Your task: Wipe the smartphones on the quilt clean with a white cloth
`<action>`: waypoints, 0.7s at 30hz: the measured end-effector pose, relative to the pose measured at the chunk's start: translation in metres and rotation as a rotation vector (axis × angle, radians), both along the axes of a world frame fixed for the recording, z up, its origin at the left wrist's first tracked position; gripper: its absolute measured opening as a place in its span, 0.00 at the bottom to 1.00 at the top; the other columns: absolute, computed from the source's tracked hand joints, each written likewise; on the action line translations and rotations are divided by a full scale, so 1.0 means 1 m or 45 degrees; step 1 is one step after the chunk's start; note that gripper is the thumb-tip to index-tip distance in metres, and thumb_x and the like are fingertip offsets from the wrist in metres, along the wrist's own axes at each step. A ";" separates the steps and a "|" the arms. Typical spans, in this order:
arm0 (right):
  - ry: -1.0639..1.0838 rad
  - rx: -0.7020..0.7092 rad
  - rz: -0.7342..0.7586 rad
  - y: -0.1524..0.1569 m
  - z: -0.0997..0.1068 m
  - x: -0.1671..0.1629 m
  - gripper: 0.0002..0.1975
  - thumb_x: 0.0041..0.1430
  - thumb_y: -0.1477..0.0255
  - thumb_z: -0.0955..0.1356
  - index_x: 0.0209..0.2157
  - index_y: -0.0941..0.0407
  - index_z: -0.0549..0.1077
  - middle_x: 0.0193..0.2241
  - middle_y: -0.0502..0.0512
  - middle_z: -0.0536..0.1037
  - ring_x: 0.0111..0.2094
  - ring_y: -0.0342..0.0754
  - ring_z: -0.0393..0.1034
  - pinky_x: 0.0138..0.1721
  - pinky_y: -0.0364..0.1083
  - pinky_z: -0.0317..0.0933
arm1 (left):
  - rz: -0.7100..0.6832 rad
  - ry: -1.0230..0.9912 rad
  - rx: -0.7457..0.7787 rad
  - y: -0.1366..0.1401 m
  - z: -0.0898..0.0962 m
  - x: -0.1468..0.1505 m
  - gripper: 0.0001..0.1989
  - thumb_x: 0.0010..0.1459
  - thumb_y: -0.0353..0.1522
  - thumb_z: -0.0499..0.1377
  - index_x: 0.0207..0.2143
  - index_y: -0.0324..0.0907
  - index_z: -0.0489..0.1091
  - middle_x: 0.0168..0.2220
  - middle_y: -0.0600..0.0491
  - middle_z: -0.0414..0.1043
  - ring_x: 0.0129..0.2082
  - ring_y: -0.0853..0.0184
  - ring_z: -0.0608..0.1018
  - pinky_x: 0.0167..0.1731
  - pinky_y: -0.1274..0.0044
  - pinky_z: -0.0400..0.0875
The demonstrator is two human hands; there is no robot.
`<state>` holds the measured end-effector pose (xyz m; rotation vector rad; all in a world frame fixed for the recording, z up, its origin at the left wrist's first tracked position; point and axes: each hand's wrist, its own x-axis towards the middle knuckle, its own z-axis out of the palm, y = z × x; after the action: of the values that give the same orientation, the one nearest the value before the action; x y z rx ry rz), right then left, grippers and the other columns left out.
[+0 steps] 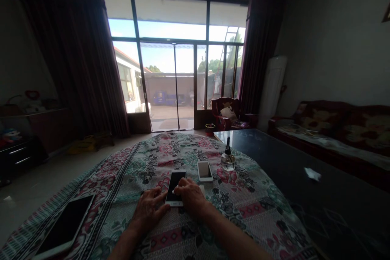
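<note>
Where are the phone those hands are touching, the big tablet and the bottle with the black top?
Touched phone (174,180), head view: on its dark screen.
Big tablet (66,224), head view: on its dark screen.
Bottle (228,162), head view: on its rounded body.

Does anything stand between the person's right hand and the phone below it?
A small white piece, perhaps tissue, shows in the right hand, over the phone. Nothing else visible is in the way; the smaller phone lies off to the right.
</note>
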<state>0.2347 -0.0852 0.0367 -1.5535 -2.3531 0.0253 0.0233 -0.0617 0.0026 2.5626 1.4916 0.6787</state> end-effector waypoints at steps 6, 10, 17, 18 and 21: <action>0.028 0.010 0.094 -0.022 -0.009 0.006 0.11 0.61 0.72 0.64 0.41 0.49 0.77 0.42 0.52 0.73 0.44 0.48 0.65 0.45 0.44 0.56 | 0.020 0.003 -0.051 0.002 -0.002 0.001 0.20 0.56 0.42 0.60 0.52 0.54 0.73 0.54 0.52 0.71 0.54 0.57 0.70 0.55 0.67 0.63; 0.052 0.017 0.087 -0.007 -0.008 0.010 0.11 0.61 0.71 0.64 0.41 0.48 0.77 0.41 0.52 0.73 0.42 0.48 0.66 0.44 0.45 0.57 | 0.021 0.000 -0.031 0.002 -0.003 0.001 0.20 0.56 0.41 0.60 0.52 0.54 0.73 0.53 0.50 0.71 0.54 0.56 0.71 0.54 0.65 0.64; -0.013 0.044 -0.168 0.044 -0.001 0.001 0.12 0.62 0.75 0.63 0.39 0.52 0.78 0.40 0.55 0.75 0.42 0.49 0.67 0.42 0.45 0.58 | -0.014 -0.028 0.009 0.004 -0.007 -0.001 0.20 0.57 0.41 0.60 0.53 0.57 0.72 0.52 0.50 0.71 0.52 0.56 0.72 0.53 0.64 0.65; -0.017 0.043 -0.187 0.050 0.000 -0.002 0.12 0.61 0.76 0.63 0.38 0.53 0.78 0.40 0.56 0.75 0.43 0.50 0.67 0.41 0.45 0.58 | -0.019 -0.032 0.013 0.005 -0.007 -0.002 0.20 0.57 0.42 0.60 0.53 0.57 0.72 0.52 0.50 0.71 0.52 0.56 0.72 0.53 0.64 0.66; -0.034 0.036 -0.244 0.068 0.003 -0.010 0.13 0.60 0.79 0.62 0.37 0.55 0.79 0.42 0.60 0.75 0.44 0.52 0.67 0.40 0.46 0.58 | -0.023 -0.032 0.022 0.006 -0.009 -0.002 0.19 0.57 0.42 0.60 0.52 0.57 0.72 0.53 0.50 0.71 0.52 0.55 0.72 0.53 0.63 0.66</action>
<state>0.2246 -0.0177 0.0398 -1.7682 -2.2039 -0.0728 0.0213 -0.0561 -0.0061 2.5671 1.4592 0.7221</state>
